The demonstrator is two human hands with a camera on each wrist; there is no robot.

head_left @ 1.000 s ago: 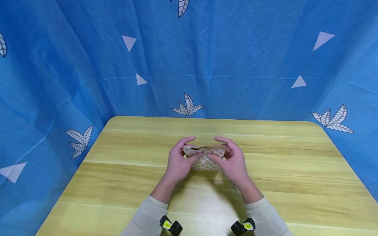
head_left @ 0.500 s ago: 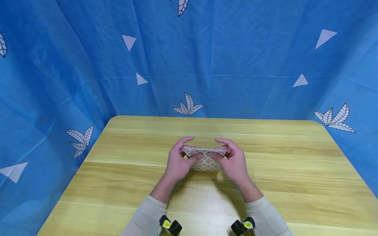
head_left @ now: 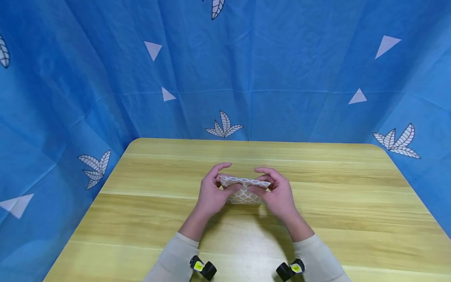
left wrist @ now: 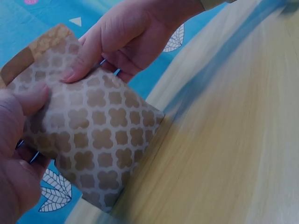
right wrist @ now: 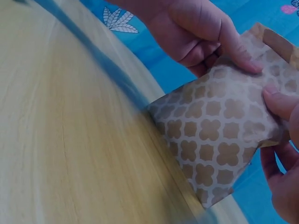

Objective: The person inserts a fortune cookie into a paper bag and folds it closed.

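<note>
A small brown paper bag with a white quatrefoil lattice print stands upright near the middle of the table. In the left wrist view, the bag's lower edge is right at the tabletop. My left hand pinches its upper left part, thumb flat on the near face and fingers behind. On the upper right my right hand pinches it the same way, the thumbs a short way apart. Both index fingers arch above the bag's top edge in the head view. A plain brown strip shows along the top, seen in the right wrist view.
The pale wood-grain table spreads out on all sides of the hands. Behind it and at the sides hangs a blue curtain with white leaves and triangles. A black wrist camera sits at each sleeve.
The bag's mouth gaped a second ago; its top has since come together into a flat patterned band. My right index finger has dipped slightly. The left hand has barely moved.
</note>
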